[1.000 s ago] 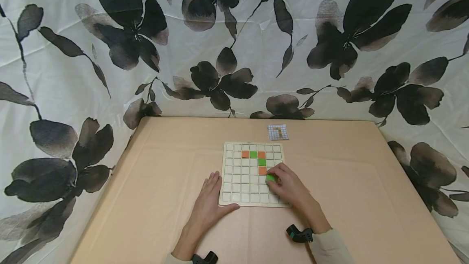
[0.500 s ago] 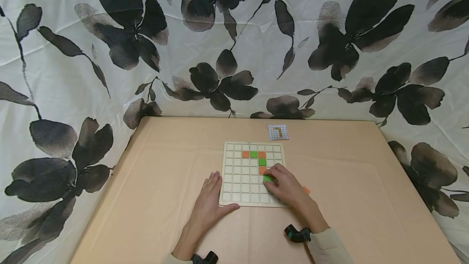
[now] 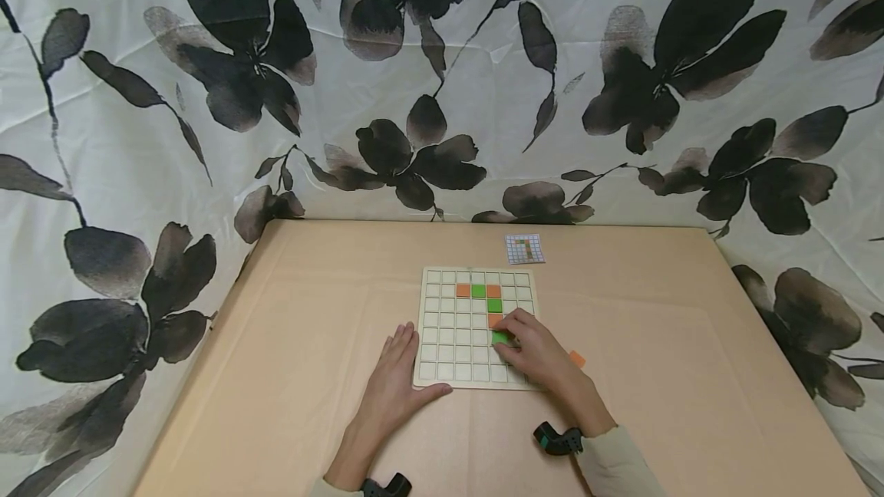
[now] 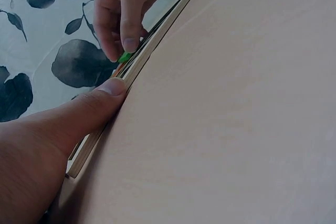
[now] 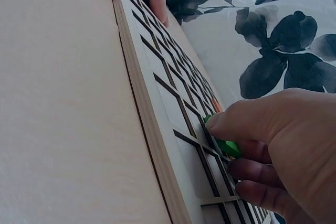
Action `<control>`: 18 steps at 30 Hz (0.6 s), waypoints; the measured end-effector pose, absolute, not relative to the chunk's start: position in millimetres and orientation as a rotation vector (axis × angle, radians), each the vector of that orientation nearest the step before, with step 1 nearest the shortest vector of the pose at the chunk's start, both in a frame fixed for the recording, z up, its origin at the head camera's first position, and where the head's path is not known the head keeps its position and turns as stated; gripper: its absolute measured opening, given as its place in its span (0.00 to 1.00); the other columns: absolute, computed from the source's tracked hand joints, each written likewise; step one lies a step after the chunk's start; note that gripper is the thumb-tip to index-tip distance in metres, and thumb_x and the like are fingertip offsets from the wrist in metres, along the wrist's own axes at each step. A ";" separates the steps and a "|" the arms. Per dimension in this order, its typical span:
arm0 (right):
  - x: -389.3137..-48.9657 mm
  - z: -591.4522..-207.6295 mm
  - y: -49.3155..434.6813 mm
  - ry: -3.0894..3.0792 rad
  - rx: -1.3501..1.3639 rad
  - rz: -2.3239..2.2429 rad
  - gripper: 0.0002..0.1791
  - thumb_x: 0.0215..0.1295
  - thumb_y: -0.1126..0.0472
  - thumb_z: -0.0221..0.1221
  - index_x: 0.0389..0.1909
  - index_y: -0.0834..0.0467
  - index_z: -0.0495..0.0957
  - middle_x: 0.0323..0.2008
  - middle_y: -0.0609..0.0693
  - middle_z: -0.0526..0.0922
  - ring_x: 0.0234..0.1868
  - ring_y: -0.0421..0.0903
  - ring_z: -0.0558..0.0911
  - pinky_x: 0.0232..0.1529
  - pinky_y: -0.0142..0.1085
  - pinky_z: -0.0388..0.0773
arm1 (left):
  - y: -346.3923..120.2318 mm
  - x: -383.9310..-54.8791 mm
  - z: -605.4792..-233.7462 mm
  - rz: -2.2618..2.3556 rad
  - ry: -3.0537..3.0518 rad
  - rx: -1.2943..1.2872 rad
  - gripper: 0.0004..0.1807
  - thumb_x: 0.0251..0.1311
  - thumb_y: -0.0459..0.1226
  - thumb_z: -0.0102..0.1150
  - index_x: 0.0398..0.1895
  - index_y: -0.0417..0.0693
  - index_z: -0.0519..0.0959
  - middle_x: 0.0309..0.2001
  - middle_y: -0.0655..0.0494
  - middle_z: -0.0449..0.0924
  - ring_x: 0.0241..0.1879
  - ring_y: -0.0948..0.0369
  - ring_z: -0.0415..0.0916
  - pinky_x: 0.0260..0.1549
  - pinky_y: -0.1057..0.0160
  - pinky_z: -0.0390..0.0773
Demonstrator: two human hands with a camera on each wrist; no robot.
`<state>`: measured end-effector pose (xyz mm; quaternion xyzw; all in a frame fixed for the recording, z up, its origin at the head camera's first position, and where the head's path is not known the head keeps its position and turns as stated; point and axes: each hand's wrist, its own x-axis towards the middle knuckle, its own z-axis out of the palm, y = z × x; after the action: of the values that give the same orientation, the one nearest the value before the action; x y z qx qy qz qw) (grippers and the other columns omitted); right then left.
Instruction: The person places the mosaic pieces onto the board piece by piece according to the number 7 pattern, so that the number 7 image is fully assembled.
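A white gridded wooden board (image 3: 442, 351) lies on the table. My right hand (image 3: 542, 355) pinches a green square tile (image 3: 499, 337) between thumb and fingers, over the cell just below the lowest orange tile (image 3: 494, 320). In the right wrist view the green tile (image 5: 228, 148) looks tilted against the grid; whether it sits in a cell I cannot tell. My left hand (image 3: 394, 382) lies along the board's left side with straight fingers, its thumb (image 4: 113, 86) touching the near edge. Above are another green tile (image 3: 493, 305) and a row of orange, green and orange.
A loose orange tile (image 3: 577, 359) lies on the table right of the board, partly behind my right wrist. Beyond the board is a small card (image 3: 525, 249) printed with a coloured grid pattern. A floral cloth (image 3: 414, 83) hangs behind the table.
My right hand has moved slightly left with the green tile, to just below the column of tiles. The loose orange tile has come into view beside the wrist. My left hand stays put.
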<state>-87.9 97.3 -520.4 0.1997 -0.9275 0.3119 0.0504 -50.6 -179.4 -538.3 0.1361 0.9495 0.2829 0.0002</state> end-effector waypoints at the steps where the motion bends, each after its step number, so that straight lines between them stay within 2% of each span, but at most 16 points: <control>1: -87.9 -520.3 97.3 -2.825 0.610 0.950 0.10 0.59 0.63 0.68 0.42 0.58 0.85 0.40 0.45 0.79 0.38 0.40 0.77 0.39 0.31 0.82 | -179.4 -50.5 -538.1 0.891 2.982 0.428 0.62 0.44 0.67 0.70 0.74 0.35 0.63 0.77 0.39 0.58 0.79 0.47 0.51 0.81 0.51 0.52; 12: -89.2 -519.8 96.4 -2.846 0.617 0.939 0.11 0.60 0.62 0.68 0.43 0.57 0.85 0.42 0.45 0.79 0.40 0.40 0.77 0.41 0.32 0.83 | -180.3 -50.3 -537.5 0.900 2.978 0.437 0.61 0.44 0.67 0.71 0.73 0.35 0.63 0.77 0.38 0.58 0.79 0.47 0.51 0.81 0.51 0.52; 18: -89.5 -522.4 95.5 -2.848 0.634 0.895 0.10 0.60 0.61 0.69 0.43 0.56 0.84 0.42 0.45 0.80 0.44 0.40 0.78 0.46 0.35 0.84 | -181.0 -50.5 -539.9 0.897 2.994 0.442 0.62 0.43 0.68 0.70 0.74 0.35 0.63 0.77 0.39 0.58 0.79 0.47 0.52 0.81 0.51 0.54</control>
<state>-89.5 95.5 -522.4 0.2076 -0.9323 0.2929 0.0447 -50.5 -181.0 -539.9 0.1400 0.9485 0.2841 -0.0074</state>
